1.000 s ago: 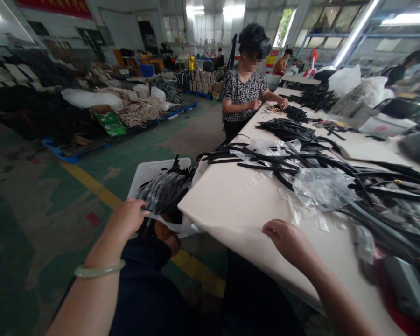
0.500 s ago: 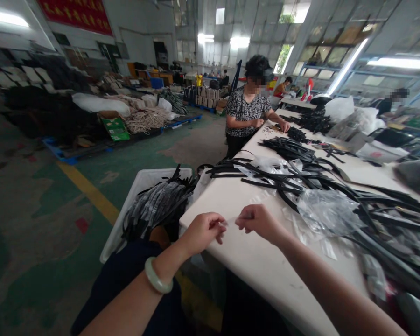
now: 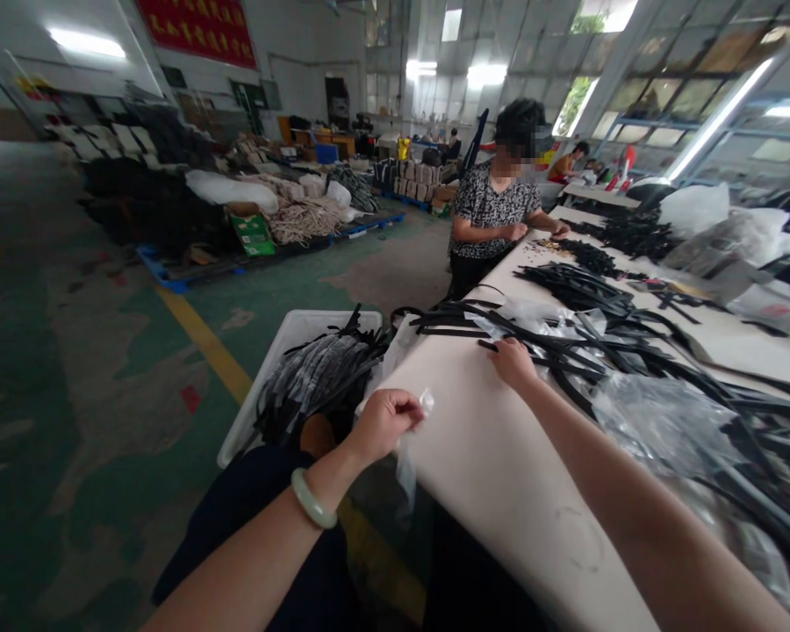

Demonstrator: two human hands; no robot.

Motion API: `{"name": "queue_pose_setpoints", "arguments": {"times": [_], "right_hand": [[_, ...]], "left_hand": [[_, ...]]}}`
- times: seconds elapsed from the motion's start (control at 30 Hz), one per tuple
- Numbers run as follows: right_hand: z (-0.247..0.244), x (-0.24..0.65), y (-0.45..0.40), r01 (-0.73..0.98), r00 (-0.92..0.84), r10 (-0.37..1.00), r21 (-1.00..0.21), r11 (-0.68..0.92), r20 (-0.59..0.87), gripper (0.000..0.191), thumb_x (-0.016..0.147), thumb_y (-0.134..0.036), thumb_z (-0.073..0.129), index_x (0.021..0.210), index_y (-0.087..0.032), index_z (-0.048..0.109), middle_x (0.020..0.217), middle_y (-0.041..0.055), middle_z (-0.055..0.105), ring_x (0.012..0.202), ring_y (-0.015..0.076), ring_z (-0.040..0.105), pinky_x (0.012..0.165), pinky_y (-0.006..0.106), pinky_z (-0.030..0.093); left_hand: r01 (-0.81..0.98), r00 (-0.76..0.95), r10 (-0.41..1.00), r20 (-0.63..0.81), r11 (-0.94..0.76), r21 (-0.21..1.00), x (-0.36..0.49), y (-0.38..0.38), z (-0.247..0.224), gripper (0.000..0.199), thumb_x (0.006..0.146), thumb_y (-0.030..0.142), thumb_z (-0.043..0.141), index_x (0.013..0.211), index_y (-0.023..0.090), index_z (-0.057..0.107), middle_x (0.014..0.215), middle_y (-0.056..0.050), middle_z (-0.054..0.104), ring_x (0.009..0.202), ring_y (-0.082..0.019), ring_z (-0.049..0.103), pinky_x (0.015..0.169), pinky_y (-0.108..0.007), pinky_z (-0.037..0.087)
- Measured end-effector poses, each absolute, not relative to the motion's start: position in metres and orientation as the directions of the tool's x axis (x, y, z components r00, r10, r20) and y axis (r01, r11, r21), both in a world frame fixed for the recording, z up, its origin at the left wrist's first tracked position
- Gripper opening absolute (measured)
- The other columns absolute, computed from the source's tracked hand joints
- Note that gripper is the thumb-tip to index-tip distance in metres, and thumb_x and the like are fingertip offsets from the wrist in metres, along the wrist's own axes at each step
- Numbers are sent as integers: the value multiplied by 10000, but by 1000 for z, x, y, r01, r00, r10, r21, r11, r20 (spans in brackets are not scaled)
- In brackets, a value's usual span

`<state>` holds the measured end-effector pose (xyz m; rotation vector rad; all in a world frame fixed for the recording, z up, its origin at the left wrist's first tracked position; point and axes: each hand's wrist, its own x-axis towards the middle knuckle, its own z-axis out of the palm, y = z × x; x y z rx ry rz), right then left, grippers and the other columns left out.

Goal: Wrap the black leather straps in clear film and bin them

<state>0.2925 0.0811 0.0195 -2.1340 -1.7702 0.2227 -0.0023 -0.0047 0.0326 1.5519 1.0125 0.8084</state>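
My left hand (image 3: 385, 423) is closed near the table's left corner, pinching a thin clear plastic bag (image 3: 406, 478) that hangs down past the edge. A crumpled bit of the plastic shows beyond the fingertips. Farther along the tabletop, my right hand (image 3: 514, 362) has its fingers closed around a black strap (image 3: 485, 346) close to its end, a short piece of which sticks out to the left. More long black straps (image 3: 540, 326) lie in a loose bundle just behind that hand.
Crumpled clear plastic (image 3: 664, 412) lies on the straps at the right of the white table (image 3: 474, 456). Left of the table, a white bin (image 3: 256, 408) holds many dark strips. A co-worker (image 3: 497, 197) works at the table's far side, beside small loose parts.
My right hand has left my left hand and reached forward to the strap. Plastic now hangs visibly from my left hand. The view has swung slightly to the left.
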Motion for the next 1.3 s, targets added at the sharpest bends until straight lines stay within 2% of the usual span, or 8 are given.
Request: {"name": "queue_pose_setpoints", "arguments": {"times": [0.2, 0.3, 0.43, 0.53, 0.67, 0.8, 0.93, 1.3], "right_hand": [[15, 299, 58, 954, 106, 970, -298, -37, 220, 189, 837, -273, 521, 923, -150, 635, 981, 129, 588, 1003, 267, 508, 847, 348, 364], [32, 279, 19, 945, 11, 970, -321, 69, 242, 208, 885, -322, 472, 984, -175, 581, 859, 64, 616, 813, 200, 559, 717, 287, 380], [58, 235, -56, 860, -291, 919, -349, 373, 266, 172, 918, -326, 445, 967, -187, 533, 787, 22, 608, 713, 155, 553, 660, 258, 359], [64, 207, -105, 808, -375, 888, -375, 454, 267, 124, 927, -278, 439, 922, -185, 521, 742, 15, 595, 673, 151, 539, 639, 264, 342], [55, 196, -139, 800, -261, 895, -437, 410, 361, 64, 904, -234, 485, 931, -190, 522, 797, 18, 604, 728, 143, 545, 693, 254, 362], [44, 202, -141, 789, -89, 924, -540, 293, 371, 86, 882, -246, 516, 945, -193, 541, 798, 11, 603, 728, 135, 549, 688, 242, 381], [45, 205, -134, 766, -16, 957, -612, 199, 291, 121, 869, -299, 521, 896, -191, 568, 745, -3, 604, 666, 125, 552, 631, 240, 373], [61, 196, -118, 538, 3, 998, -841, -59, -68, 224, 829, -332, 519, 682, -164, 536, 526, -26, 491, 498, 92, 424, 487, 223, 288]], "left_hand": [[188, 437, 872, 223, -330, 925, -10, -7, 35, 152, 805, 200, 546, 729, 118, 648, 730, -36, 591, 694, -111, 525, 660, -212, 407], [167, 424, 889, 173, -264, 950, -11, -11, 35, 180, 835, 254, 540, 889, 124, 652, 829, -48, 608, 710, -107, 532, 641, -199, 432], [70, 457, 888, 50, -93, 993, -4, -15, 33, 276, 814, 389, 573, 755, 121, 545, 681, 2, 502, 621, -94, 499, 564, -200, 462], [0, 460, 888, 10, -12, 1000, 5, -19, 29, 328, 753, 425, 631, 711, 124, 509, 647, 17, 461, 595, -96, 493, 536, -218, 480], [46, 462, 887, 32, -60, 997, 12, -22, 26, 261, 762, 359, 625, 744, 103, 580, 669, -2, 522, 551, -80, 465, 487, -191, 397], [180, 476, 874, 97, -204, 962, 12, -25, 26, 162, 775, 225, 584, 667, 105, 603, 626, 0, 531, 607, -87, 471, 585, -198, 363], [276, 492, 865, 101, -265, 924, 13, -30, 26, 225, 806, 188, 513, 611, 109, 594, 599, -2, 524, 613, -94, 471, 611, -204, 346], [277, 563, 820, 105, -307, 910, 15, -33, 24, 309, 872, 285, 469, 653, 113, 603, 615, -2, 493, 607, -100, 457, 598, -205, 336]]}}
